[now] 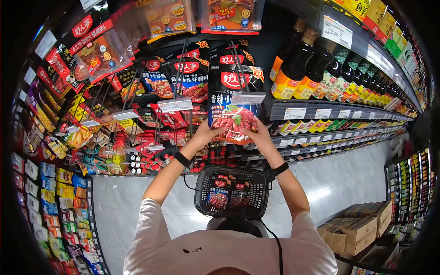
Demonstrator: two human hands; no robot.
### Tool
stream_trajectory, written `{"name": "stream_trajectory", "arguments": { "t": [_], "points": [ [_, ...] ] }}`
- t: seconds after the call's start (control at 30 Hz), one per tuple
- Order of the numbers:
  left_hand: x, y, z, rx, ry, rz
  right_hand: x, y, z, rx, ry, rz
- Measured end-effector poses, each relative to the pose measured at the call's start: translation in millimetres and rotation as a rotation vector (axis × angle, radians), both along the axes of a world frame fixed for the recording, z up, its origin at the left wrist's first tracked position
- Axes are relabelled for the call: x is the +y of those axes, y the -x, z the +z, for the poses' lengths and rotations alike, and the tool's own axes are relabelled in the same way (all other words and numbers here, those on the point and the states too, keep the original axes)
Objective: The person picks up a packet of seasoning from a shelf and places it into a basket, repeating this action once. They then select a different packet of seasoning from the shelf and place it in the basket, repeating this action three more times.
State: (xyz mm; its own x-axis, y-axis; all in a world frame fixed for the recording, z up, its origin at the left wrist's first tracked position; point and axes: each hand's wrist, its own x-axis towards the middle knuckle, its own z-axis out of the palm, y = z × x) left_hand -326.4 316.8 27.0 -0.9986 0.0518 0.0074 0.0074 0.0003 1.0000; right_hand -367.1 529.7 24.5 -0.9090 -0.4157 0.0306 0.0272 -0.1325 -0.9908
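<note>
Both hands are raised to a hanging display and hold a black seasoning pouch [235,107] with crayfish pictured on its front. My left hand [209,132] grips its lower left edge, and my right hand [259,137] grips the lower right, thumbs over the front. The pouch hangs at the display hook, and a price tag [248,98] overlaps its middle. Below my hands is a black shopping basket [198,195] with two similar pouches [219,191] lying in it. Similar blue-and-black pouches [190,79] hang just left of the one I hold.
To the right, dark sauce bottles [293,68] line a shelf [277,111] with price labels. Hooks of colourful packets [78,128] fill the left side. Cardboard boxes [360,233] stand at the lower right on the grey floor [321,183]. Another packet rack [59,211] borders the lower left.
</note>
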Motion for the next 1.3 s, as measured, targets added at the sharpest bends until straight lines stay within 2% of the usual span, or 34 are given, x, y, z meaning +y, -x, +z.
{"name": "stream_trajectory", "arguments": {
  "t": [0.2, 0.57, 0.73, 0.87, 0.97, 1.3],
  "points": [
    [15, -29, 10, -0.052, 0.021, 0.011, 18, -19, -2, 0.139, -0.016, 0.048],
    [34, -68, 12, -0.030, 0.139, 0.072, 42, -46, 9, 0.156, -0.046, 0.145],
    [48, -88, 17, 0.013, 0.002, 0.060, 51, -57, 5, 0.151, -0.100, 0.180],
    [57, -97, 15, -0.011, -0.030, 0.076, 59, -70, 10, 0.125, -0.028, 0.194],
    [61, -101, 16, -0.046, -0.023, 0.087, 61, -66, 1, 0.230, -0.066, 0.162],
    [68, -104, 10, -0.054, 0.001, 0.155, 60, -63, -14, 0.150, -0.060, 0.131]
  ]
}}
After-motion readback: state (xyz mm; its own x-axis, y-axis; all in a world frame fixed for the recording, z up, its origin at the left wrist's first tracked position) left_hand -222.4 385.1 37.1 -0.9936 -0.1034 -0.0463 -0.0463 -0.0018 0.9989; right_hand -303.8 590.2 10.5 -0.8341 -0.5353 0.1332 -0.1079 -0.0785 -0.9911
